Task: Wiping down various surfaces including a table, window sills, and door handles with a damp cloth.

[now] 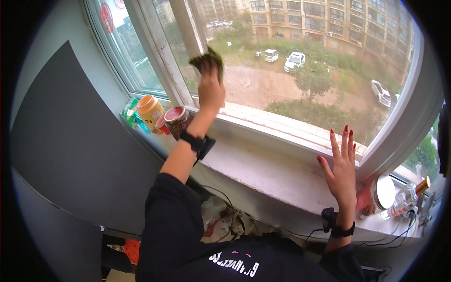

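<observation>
My left hand presses a dark green cloth to the window near the left edge of the large pane. The cloth bunches out past my fingertips on both sides. On the right, my right hand is raised with its red-nailed fingers apart and nothing in it. Its fingertips overlap the lower window frame; whether they touch it I cannot tell. Each wrist wears a black strap with a small device.
Left on the white sill stand a red-lidded jar, a yellow tub and a green packet. At right are a white-lidded jar, a clear bottle and cables. A dark grey panel stands at left.
</observation>
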A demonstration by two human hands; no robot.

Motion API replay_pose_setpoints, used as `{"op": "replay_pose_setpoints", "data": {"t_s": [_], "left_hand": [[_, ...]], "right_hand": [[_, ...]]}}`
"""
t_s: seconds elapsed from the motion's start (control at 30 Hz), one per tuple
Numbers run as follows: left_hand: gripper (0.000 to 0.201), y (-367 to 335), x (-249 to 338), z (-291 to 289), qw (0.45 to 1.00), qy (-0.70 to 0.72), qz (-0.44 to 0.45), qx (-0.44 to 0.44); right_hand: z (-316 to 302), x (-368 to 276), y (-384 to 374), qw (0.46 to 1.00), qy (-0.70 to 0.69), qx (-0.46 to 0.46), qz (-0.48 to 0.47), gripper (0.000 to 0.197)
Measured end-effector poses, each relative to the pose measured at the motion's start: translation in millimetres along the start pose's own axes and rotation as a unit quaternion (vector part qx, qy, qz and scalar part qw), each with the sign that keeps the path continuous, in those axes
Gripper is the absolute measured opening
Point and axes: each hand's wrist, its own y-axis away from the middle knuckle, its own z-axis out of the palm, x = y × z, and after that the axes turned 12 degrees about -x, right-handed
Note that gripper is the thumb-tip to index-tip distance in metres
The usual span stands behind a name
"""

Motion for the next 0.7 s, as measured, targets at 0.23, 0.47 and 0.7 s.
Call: {"op": "replay_pose_setpoints", "data": {"t_s": [0.23,0.47,0.7], "left_hand": [[0.038,-3.4,-31.2,-77.3,0.98,0.191,-0.041,0.03],[0.053,-129.4,-106.3,-138.4,0.982,-0.042,-0.013,0.183],[0.024,-30.0,-101.4,-42.3,0.985,-0.147,-0.087,-0.018]], "right_hand": [[-1.0,8.2,-0.6,0.999,0.025,-0.027,0.006,0.063],[-3.1,2.4,1.1,0.999,0.02,-0.036,0.012,0.064],[2.4,0.6,-0.6,0.999,0.013,-0.045,0.009,0.064]]}}
